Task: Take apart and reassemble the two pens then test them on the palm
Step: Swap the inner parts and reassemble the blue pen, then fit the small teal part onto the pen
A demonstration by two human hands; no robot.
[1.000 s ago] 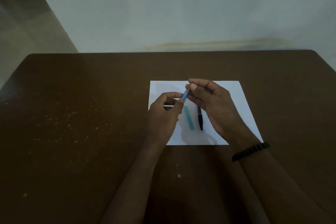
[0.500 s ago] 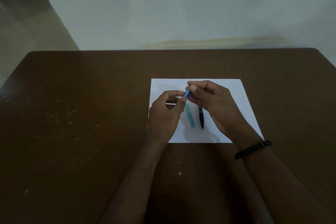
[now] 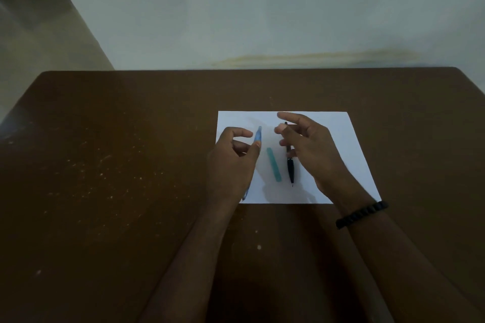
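two hands over the white sheet of paper on the dark brown table, and they're apart. left hand has the blue pen, thumb laid against the barrel and the fingers curled round behind it, the upper end sticking up past the thumb and a thin tip just peeking out below the heel of the hand at the near edge of the paper. right hand hovers just to the right, index finger stretched out toward the far edge of the sheet, the other fingers loosely bent, nothing clearly held in it; a small dark bit shows by the thumb tip, too small to say what it is. between the two hands, flat on the paper, lies the teal pen cap, slanting a little. just beside it to the right lies the black pen, tip pointing toward the person, its upper part hidden under the right hand's fingers; whether those fingers touch it, can't tell. cap and black pen are near each other but not touching. a black beaded bracelet sits on the right wrist. pale wall behind the table, with a yellowish stain running along low down.
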